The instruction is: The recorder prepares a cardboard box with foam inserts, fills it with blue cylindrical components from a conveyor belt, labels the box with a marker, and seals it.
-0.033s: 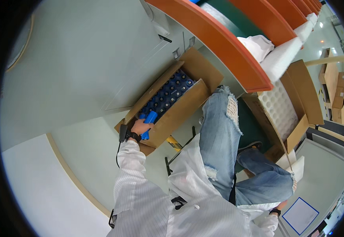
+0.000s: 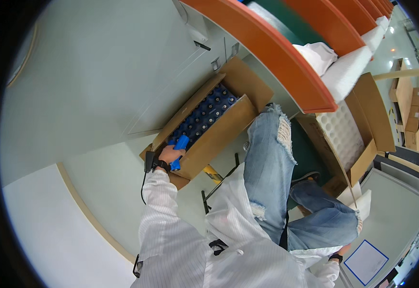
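Blue tube (image 2: pixel 181 142) sits in the grip of my left hand (image 2: pixel 171 154), its upper end poking out past my fingers and its lower end showing on the right of my palm. A bit of blue also shows beyond my knuckles; whether it is a second piece I cannot tell. My left arm, in its striped white sleeve (image 2: pixel 157 201), reaches up and forward from the lower edge, a black band (image 2: pixel 161 165) round the wrist. My fingers are closed round the tube at the near end of an open carton (image 2: pixel 221 135). Inside the carton, more blue tubes (image 2: pixel 204 117) stand in close rows, small pale studs on their tops. Right of it come my jeans (image 2: pixel 267 163), knees apart. Overhead, an orange rack (image 2: pixel 272 53) with dividers holds white foam (image 2: pixel 342 74) and a crumpled white wrapping (image 2: pixel 317 56). Past my knees, a second open carton (image 2: pixel 376 117) holds a white tray (image 2: pixel 340 129) covered in round hollows. My right hand (image 2: pixel 345 249) hangs low by my knee, mostly hidden, well apart from the tube; I cannot tell how its fingers are set.
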Tool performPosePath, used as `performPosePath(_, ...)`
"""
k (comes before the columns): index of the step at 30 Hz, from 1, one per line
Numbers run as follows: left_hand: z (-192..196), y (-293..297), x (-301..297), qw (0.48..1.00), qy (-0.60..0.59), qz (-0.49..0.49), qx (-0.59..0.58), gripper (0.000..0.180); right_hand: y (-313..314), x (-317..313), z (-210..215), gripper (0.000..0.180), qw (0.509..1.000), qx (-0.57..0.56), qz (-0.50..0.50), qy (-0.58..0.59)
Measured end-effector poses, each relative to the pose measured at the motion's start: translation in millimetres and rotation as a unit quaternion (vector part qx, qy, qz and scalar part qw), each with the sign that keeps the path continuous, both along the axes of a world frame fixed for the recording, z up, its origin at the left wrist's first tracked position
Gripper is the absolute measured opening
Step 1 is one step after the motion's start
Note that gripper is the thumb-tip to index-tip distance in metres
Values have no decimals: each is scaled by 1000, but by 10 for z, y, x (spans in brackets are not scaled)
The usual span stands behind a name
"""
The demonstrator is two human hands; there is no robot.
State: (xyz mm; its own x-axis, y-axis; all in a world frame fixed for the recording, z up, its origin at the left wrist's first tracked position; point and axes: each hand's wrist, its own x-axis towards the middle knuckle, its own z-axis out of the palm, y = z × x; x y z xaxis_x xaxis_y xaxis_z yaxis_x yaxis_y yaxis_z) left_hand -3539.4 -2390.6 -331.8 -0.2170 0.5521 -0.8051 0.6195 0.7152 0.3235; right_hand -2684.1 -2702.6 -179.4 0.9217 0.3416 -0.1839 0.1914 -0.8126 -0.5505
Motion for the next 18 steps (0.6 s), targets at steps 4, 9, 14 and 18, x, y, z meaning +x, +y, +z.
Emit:
performPosePath(4,-618,-391,-922,970,209,-99,-74,58,92,-93,-135,32,1000,-12,8,25)
performPosePath(9,-1071,-405,-604,834,455,-307,-53,67,3,-39,130,31,999,-31,-1,-11)
performPosePath(14,-1355,-429,-865,829,531,-174,3,56,12,-134,31,31,999,-48,-1,13)
performPosePath(18,-1472,-155,-462,875,456,-138,-87,75,-26,-115,205,31,998,-55,-6,-10)
